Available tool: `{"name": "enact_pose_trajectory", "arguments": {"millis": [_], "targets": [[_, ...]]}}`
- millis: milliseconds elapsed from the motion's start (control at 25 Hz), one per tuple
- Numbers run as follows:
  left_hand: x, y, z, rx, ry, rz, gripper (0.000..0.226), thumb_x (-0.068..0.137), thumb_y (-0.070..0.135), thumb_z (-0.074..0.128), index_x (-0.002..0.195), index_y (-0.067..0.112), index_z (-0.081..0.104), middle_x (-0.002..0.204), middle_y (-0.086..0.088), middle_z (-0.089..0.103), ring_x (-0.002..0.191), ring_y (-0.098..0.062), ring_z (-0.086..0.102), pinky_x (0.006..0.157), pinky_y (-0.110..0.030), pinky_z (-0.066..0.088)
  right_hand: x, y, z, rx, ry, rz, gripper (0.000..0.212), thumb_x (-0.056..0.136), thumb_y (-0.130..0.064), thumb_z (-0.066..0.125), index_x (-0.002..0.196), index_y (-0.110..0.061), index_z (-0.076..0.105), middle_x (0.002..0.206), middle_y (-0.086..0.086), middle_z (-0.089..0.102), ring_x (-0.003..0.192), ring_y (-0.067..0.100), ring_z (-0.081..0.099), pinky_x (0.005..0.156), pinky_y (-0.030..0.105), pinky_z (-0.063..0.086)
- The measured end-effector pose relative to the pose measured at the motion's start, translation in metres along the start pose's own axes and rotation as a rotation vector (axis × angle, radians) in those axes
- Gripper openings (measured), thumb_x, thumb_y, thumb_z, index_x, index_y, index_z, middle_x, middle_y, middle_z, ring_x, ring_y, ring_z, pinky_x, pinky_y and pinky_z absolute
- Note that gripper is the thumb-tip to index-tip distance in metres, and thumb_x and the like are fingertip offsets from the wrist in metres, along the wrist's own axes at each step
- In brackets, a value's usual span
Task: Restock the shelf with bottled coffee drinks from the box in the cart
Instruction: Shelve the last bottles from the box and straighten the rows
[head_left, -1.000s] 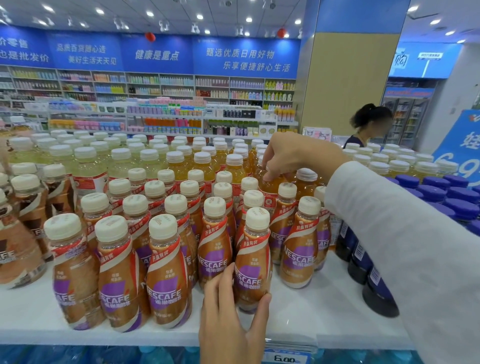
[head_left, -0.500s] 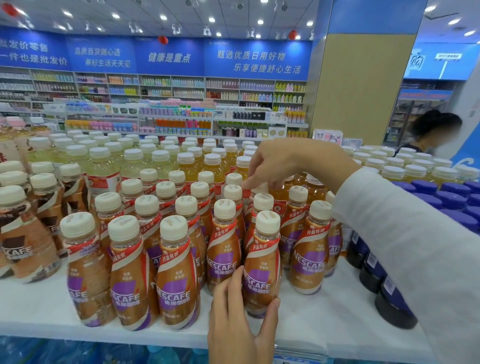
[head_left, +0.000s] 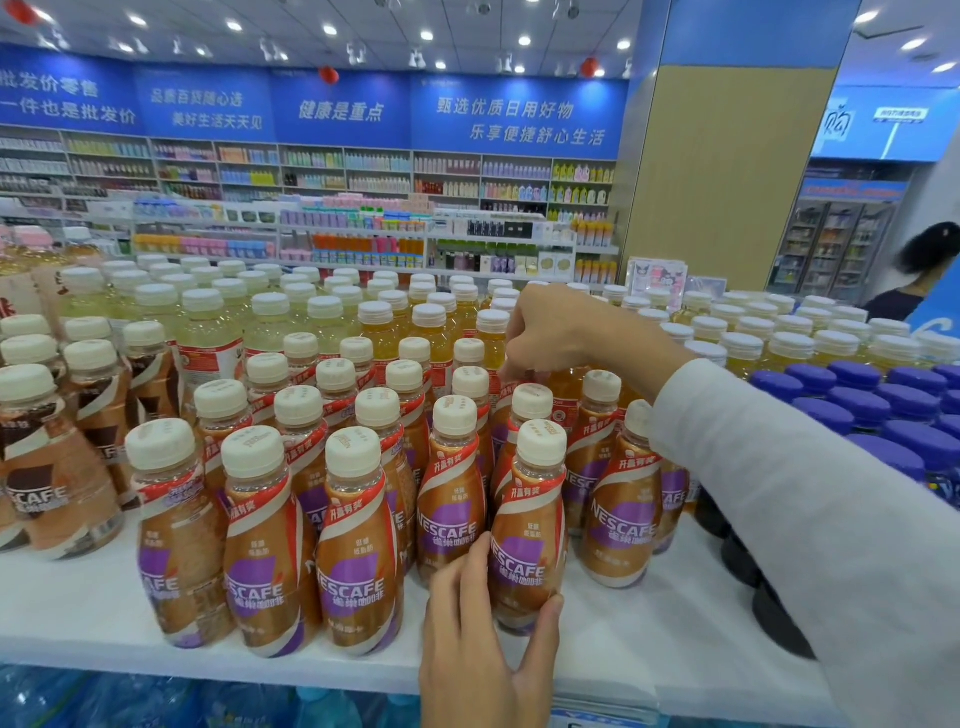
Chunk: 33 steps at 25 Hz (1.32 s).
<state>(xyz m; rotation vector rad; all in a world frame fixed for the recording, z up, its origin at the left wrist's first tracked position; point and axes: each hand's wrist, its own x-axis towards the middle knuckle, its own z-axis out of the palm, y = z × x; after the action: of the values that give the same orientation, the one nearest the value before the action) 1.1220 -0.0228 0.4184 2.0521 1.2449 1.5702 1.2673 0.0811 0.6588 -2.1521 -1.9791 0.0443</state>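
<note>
ok so everything's placed vs the front bottle (head_left: 530, 525), the Nescafe one w/ the purple label, upright near the front edge.

Biggest thing is the white shelf (head_left: 649, 639) under it, running off to both sides of it. Directly behind it and to its left there's a packed block of the same coffee bottles (head_left: 353, 545), cream caps, several rows deep, all upright afaict. Further back from it are rows of pale tea bottles (head_left: 322, 322) w/ white caps. Off to its right, well apart, are purple-cap bottles (head_left: 852, 410) w/ dark bodies. Far left of it are darker-label bottles (head_left: 47, 467), a bit blurry. Way behind it on the right is a person (head_left: 924, 280), mostly cut off.

A white sleeve (head_left: 779, 493) comes in from the right and passes above-right of it. The right hand (head_left: 561, 332) is behind and above it, over the back coffee rows, fingers curled down at the caps. Can't tell if that grip has anything, the contact is hidden.

The left hand (head_left: 478, 639) comes up from below, just front-left of it. That grip is clamped on its lower body, thumb on the right side and fingers round the left. The base is either on the shelf or barely off it, can't tell tbh.
</note>
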Motion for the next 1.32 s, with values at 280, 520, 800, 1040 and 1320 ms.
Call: {"name": "enact_pose_trajectory", "arguments": {"millis": [280,520,800,1040,1320], "targets": [[-0.001,0.001,-0.001,-0.004,0.018,-0.001,0.073,0.07,0.066,0.056,0.129,0.024,0.048,0.112,-0.005,0.065,0.088,-0.027,0.071,0.062,-0.036,0.063,0.005,-0.006,0.003,-0.048,-0.035,-0.019,0.02,0.085,-0.028,0.076,0.089,-0.009,0.079,0.08,0.006,0.076,0.08,0.021,0.073,0.06,0.026,0.056],[0.003,0.003,-0.002,0.028,0.006,0.005,0.073,0.07,0.069,0.053,0.126,0.022,0.05,0.106,-0.008,0.067,0.082,-0.027,0.072,0.059,-0.033,0.062,0.01,-0.006,0.004,-0.036,-0.031,-0.021,0.021,0.085,-0.024,0.077,0.1,-0.009,0.076,0.09,0.005,0.074,0.081,0.022,0.073,0.062,0.026,0.061],[0.006,0.006,-0.006,0.031,-0.032,-0.018,0.074,0.082,0.081,0.037,0.124,0.023,0.05,0.106,-0.005,0.07,0.083,-0.023,0.073,0.061,-0.024,0.06,0.011,-0.008,-0.003,0.03,-0.157,0.023,0.032,0.086,-0.029,0.079,0.11,-0.01,0.073,0.099,0.003,0.072,0.084,0.021,0.074,0.071,0.03,0.064],[0.002,0.008,-0.005,0.006,-0.02,-0.05,0.075,0.065,0.065,0.064,0.127,0.025,0.05,0.112,-0.003,0.068,0.089,-0.022,0.071,0.068,-0.026,0.06,-0.052,-0.006,-0.017,0.185,0.132,-0.066,0.028,0.097,-0.043,0.061,0.114,-0.024,0.072,0.098,-0.01,0.071,0.084,0.007,0.068,0.086,0.033,0.057],[-0.009,0.015,-0.014,-0.126,-0.046,-0.119,0.072,0.075,0.05,0.077,0.136,0.042,0.039,0.133,0.009,0.05,0.116,-0.021,0.06,0.09,-0.04,0.059,-0.173,-0.001,0.055,0.823,0.33,0.026,0.037,0.09,-0.056,0.058,0.123,-0.038,0.062,0.107,-0.022,0.069,0.095,-0.007,0.065,0.082,0.024,0.059]]}}
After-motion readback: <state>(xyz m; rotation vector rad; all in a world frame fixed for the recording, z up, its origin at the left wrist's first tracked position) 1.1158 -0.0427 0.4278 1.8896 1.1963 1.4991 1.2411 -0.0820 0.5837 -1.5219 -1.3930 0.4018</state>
